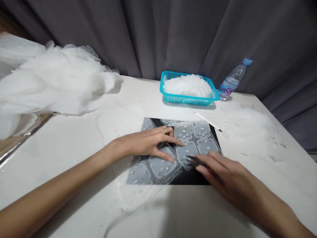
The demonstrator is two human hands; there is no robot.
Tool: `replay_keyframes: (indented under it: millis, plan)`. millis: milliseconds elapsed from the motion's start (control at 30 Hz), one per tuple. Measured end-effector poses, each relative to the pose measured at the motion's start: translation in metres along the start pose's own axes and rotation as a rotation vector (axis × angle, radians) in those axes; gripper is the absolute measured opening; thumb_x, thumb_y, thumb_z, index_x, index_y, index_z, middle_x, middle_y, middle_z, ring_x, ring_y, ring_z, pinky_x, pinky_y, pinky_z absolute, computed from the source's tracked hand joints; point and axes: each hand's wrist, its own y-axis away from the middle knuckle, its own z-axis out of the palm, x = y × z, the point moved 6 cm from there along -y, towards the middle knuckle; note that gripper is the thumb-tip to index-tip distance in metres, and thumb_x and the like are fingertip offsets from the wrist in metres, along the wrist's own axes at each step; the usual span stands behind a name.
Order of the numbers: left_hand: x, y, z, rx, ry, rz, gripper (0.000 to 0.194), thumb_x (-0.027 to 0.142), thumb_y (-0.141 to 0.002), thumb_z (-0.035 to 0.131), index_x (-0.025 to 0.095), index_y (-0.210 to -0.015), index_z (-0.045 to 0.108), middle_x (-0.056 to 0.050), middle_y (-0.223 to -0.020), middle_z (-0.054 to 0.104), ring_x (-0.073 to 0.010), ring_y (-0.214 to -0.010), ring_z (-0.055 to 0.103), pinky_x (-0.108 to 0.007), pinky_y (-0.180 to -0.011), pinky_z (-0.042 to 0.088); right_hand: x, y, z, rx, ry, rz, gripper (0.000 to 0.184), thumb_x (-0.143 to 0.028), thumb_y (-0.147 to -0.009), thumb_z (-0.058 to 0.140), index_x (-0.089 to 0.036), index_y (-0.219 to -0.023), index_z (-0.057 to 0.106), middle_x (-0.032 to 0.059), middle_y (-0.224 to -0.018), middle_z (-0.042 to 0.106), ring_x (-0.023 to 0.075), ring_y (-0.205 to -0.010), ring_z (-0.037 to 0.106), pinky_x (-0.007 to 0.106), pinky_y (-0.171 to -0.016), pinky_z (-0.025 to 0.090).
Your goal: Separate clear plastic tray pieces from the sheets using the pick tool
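Translucent plastic sheets moulded into rounded squares with small holes and slots lie on a black mat in front of me. Across them rests my left hand, its thumb and index finger stretched apart and pressing on the plastic, the other fingers bent. My right hand is closed around dark, pointed tweezers, somewhat blurred. Their tips are at the lower edge of a square in the right-hand sheet, just right of my left thumb.
A blue basket full of white translucent pieces stands at the back, beside a water bottle. A white craft knife lies behind the mat. Loose translucent pieces spread at right; a large white pile fills the left.
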Motion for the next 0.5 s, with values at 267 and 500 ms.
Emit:
replay_keyframes:
  millis: [267,500]
  plan:
    - [0.001,-0.004,-0.004,-0.002,-0.07,0.016,0.066,0.056,-0.09,0.078,0.038,-0.151,0.06,-0.008,-0.114,0.056,-0.0275,-0.11,0.059,-0.037,-0.099,0.049,-0.042,0.018,0.011,0.085,0.335,-0.26,0.039,-0.003,-0.106,0.038,-0.013,-0.123,0.072,0.0117,-0.128,0.077,0.0221,-0.115,0.071,0.03,-0.071,0.061]
    - [0.0,-0.004,-0.003,0.005,-0.078,0.009,0.068,0.061,-0.088,0.078,0.039,-0.151,0.06,-0.008,-0.113,0.055,-0.0276,-0.11,0.057,-0.037,-0.097,0.05,-0.051,0.012,0.008,0.189,0.331,-0.154,0.032,-0.01,-0.109,0.042,-0.009,-0.12,0.072,0.0155,-0.112,0.08,0.0214,-0.1,0.077,0.026,-0.067,0.061]
